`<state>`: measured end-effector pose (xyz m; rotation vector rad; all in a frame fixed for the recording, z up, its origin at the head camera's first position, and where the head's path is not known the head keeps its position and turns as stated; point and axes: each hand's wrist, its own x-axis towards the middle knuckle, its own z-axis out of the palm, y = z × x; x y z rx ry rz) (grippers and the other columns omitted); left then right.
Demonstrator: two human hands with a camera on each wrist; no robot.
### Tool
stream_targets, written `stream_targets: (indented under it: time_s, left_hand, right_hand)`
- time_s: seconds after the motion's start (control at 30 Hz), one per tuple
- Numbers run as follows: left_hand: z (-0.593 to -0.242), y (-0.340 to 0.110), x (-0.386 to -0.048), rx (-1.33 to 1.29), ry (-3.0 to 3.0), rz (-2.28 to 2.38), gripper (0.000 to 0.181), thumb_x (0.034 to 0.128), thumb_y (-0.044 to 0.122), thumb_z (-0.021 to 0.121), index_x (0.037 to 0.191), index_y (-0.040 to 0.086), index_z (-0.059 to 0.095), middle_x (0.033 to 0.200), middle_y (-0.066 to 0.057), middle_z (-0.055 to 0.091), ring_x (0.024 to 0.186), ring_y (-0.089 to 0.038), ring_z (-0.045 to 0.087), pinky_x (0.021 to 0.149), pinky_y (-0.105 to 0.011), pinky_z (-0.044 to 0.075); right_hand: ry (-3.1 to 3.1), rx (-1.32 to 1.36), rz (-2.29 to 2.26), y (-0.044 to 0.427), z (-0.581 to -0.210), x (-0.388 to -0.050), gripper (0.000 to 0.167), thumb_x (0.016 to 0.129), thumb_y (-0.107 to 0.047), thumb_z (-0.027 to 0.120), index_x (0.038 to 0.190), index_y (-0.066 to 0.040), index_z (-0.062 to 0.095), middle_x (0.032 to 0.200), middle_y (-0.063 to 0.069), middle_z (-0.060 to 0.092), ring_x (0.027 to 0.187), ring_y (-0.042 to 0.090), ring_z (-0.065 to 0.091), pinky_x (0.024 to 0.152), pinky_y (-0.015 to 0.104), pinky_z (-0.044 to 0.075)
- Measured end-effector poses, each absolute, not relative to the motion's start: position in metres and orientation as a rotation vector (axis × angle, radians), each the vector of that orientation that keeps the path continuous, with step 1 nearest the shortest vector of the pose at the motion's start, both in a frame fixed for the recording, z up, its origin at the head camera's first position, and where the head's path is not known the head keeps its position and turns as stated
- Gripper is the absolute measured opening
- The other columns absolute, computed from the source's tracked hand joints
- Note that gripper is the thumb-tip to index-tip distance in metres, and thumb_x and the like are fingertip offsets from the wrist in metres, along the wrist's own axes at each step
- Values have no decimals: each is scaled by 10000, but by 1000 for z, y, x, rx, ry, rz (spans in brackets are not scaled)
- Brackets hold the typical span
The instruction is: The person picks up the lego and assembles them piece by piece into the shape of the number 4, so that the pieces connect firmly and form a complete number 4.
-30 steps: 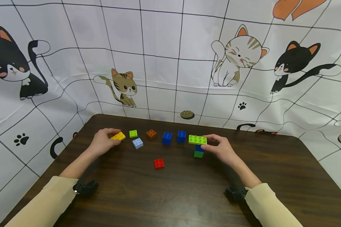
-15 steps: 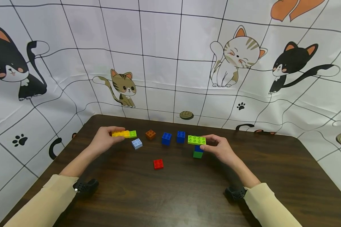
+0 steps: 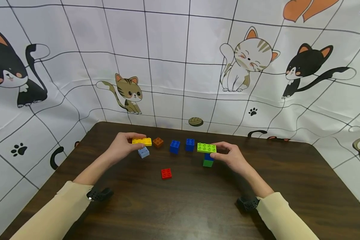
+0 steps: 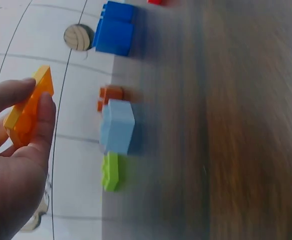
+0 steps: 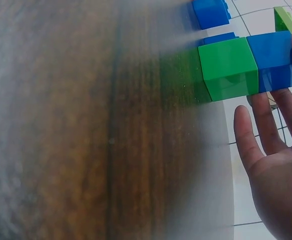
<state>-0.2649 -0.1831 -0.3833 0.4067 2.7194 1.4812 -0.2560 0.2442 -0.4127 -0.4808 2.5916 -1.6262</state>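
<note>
Yellow flat plastic brick [image 3: 142, 142], rectangular and studded, is held above the bench [image 3: 180, 206], well to the left of an upright three-layer stack of plastic bricks [image 3: 208, 156]. It is pinched by the thumb and fingers of the left hand [image 3: 123, 146], narrowed onto its left part. The stack, a lime-green studded plate [image 3: 206, 147] over a blue block [image 5: 273, 50] and a green block [image 5: 228, 65], is held by the right hand [image 3: 231, 156], its thumb and fingers closed about the upper right side.

For a clean carry, the yellow brick is probably best kept level and high enough to clear the light-blue block [image 3: 143, 152] and the orange-brown block [image 3: 158, 142], both left of the stack. Only light pressure should be put on the stack, since its plate overhangs leftward and could be tipped.

Compared with half a second ago, the yellow brick has been brought nearer the stack, and the small lime-green brick [image 4: 110, 172] left of the stack is now hidden in the head view. The stack and the right hand have been left almost unmoved.
</note>
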Motion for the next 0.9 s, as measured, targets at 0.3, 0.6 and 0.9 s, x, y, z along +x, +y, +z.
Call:
stream_targets:
  time_s: [0.3, 0.6, 0.9]
  left_hand:
    - [-378, -138, -276, 569, 2570, 1537, 384, 914, 96, 765, 1279, -2, 699, 1291, -196, 627, 1016, -305, 568, 841, -287, 524]
    - [-374, -97, -282, 679, 2475, 1572, 360, 879, 70, 779, 1229, 4, 724, 1250, -161, 645, 995, -274, 594, 831, -269, 541]
    - [-373, -68, -285, 695, 2430, 1571, 377, 862, 90, 798, 1232, 48, 738, 1296, -114, 646, 1061, -285, 583, 903, -320, 540]
  right_hand:
    - [2610, -467, -1627, 245, -414, -259, 420, 922, -197, 790, 1280, -10, 673, 1212, 159, 691, 1035, 289, 597, 817, 273, 556]
    - [2602, -463, -1638, 245, -414, -257, 401, 924, -190, 787, 1270, -18, 678, 1207, 150, 693, 1033, 299, 604, 822, 284, 556]
    - [2615, -478, -1616, 244, -414, -257, 416, 919, -212, 792, 1276, -30, 679, 1190, 129, 693, 1027, 291, 604, 824, 292, 556]
